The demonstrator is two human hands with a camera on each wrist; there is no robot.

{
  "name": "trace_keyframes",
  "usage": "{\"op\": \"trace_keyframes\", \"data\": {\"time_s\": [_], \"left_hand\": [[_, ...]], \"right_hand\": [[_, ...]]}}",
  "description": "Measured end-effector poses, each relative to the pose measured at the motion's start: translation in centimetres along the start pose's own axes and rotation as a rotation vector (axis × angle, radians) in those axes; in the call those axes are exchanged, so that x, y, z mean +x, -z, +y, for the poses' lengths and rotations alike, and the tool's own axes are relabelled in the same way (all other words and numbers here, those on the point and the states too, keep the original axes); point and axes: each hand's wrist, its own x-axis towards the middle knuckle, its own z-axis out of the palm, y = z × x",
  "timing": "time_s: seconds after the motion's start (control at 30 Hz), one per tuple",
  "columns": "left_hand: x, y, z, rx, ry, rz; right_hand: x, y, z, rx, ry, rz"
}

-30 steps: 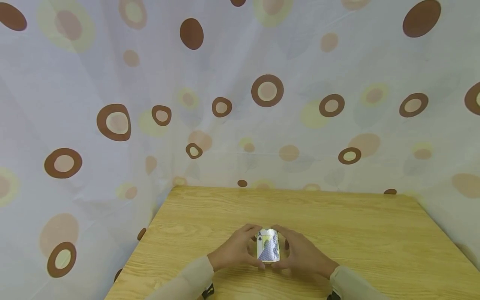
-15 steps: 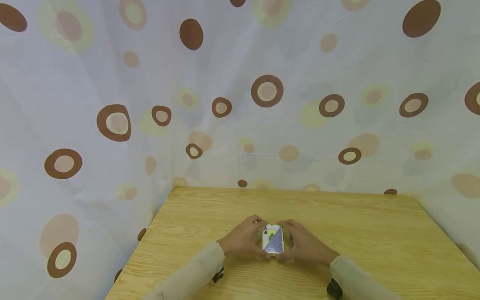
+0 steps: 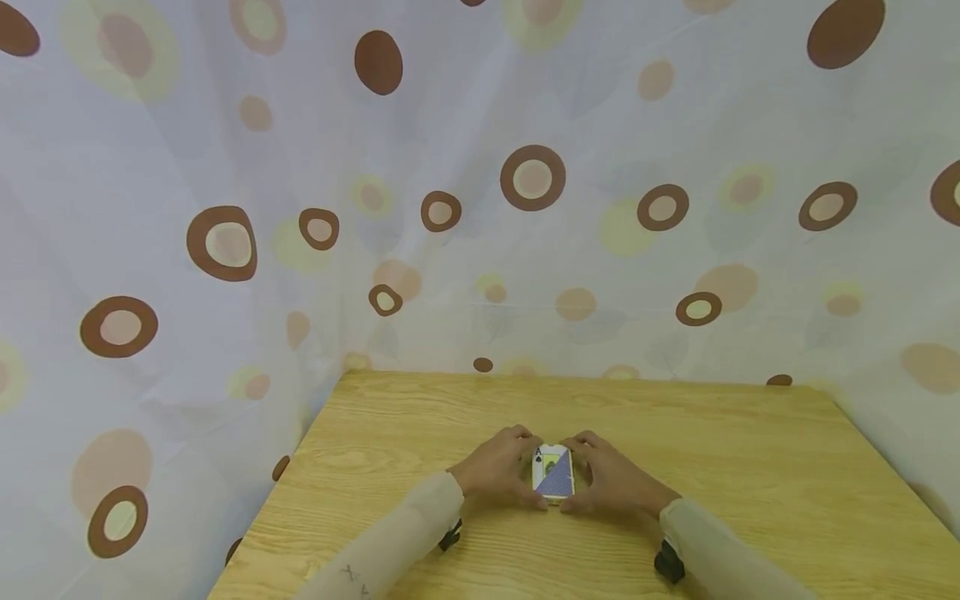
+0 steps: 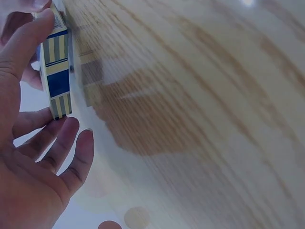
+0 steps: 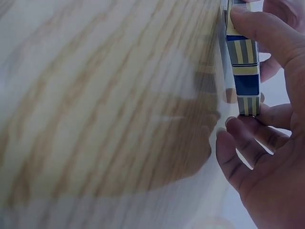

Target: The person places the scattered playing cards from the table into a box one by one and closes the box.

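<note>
A small playing card box point(image 3: 553, 475) with an ace of spades corner and a blue patterned triangle on its face is between my two hands, low over the table. My left hand point(image 3: 504, 468) grips its left side, thumb at the near end and fingers at the far end. From the other side my right hand point(image 3: 611, 479) pinches it the same way. In the left wrist view the striped blue, grey and cream side of the card box point(image 4: 58, 76) shows between thumb and fingertips. The right wrist view has the opposite striped side of the card box point(image 5: 246, 78).
A glossy wood-grain table point(image 3: 420, 417) lies under the hands and reflects them. Behind it and to the left hangs a pale curtain point(image 3: 600, 125) with brown, peach and yellow spots. Each sleeve has a dark strap point(image 3: 670, 562) near the wrist.
Both hands have moved the card box a little away from me and to the right. Their hold on it looks the same, and glare on its face has faded.
</note>
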Motion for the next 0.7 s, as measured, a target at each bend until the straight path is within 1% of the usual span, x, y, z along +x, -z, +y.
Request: {"op": "trace_keyframes", "data": {"time_s": [0.13,0.3,0.43,0.6,0.63,0.7], "left_hand": [[0.3,-0.3,-0.2,-0.029,-0.014,-0.009],[0.4,-0.6,-0.3,-0.053,-0.030,-0.017],[0.4,-0.4,-0.2,-0.058,-0.034,-0.028],[0.0,0.1,-0.6,-0.112,-0.002,-0.045],[-0.3,0.3,-0.7,-0.129,0.012,-0.043],[-0.8,0.9,-1.1,-0.130,0.030,-0.028]], "right_hand": [[-0.1,0.1,0.2,-0.006,0.003,-0.008],[-0.3,0.0,0.4,-0.045,-0.005,-0.018],[-0.4,0.3,0.1,-0.017,-0.025,-0.046],[-0.7,0.9,-0.3,0.049,-0.049,-0.079],[-0.8,1.0,-0.3,0.061,-0.054,-0.080],[-1.1,1.5,-0.1,0.079,-0.064,-0.068]]}}
